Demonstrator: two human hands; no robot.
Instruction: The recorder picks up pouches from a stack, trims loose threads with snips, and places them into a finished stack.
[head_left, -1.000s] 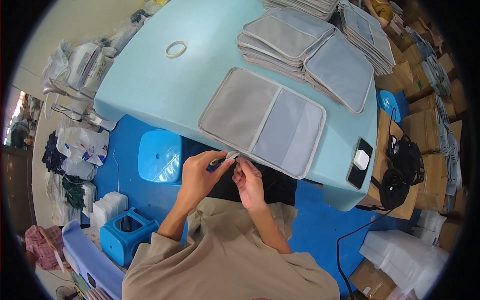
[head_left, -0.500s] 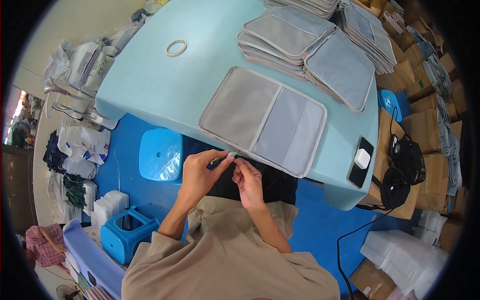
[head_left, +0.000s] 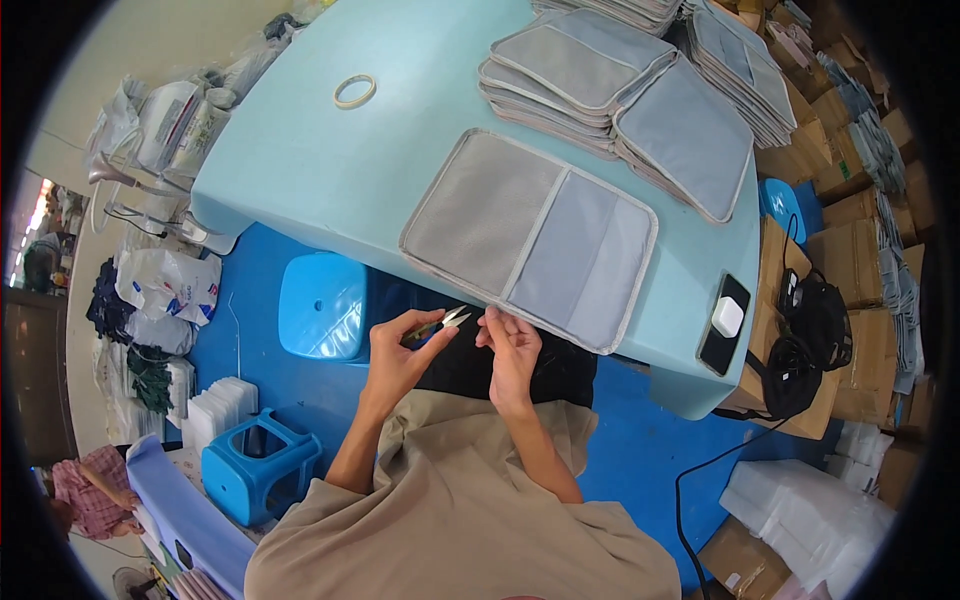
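Note:
My left hand (head_left: 396, 352) is closed around a small pair of thread snips (head_left: 455, 318), its pointed metal blades apart and directed at my right hand. Fingers bent, my right hand (head_left: 514, 362) pinches at the near edge of a flat grey fabric panel (head_left: 482, 205). Whether a loose thread is also between those fingertips is too small to tell. The panel lies at the table's front edge, with pale piping round its border, a plain grey half and a bluish pocketed half split by a light strip.
On the light blue table (head_left: 300, 150) are a tape roll (head_left: 355, 91), stacked fabric panels (head_left: 570, 60) and a phone (head_left: 722, 325) bearing a white case. Blue stools (head_left: 322, 305) stand at left. Cardboard boxes (head_left: 850, 260) and a black bag (head_left: 820, 325) are at right. Another person works far left.
My right hand has moved a little right along the panel's edge. The snips have come away from the edge, and their blades now show apart.

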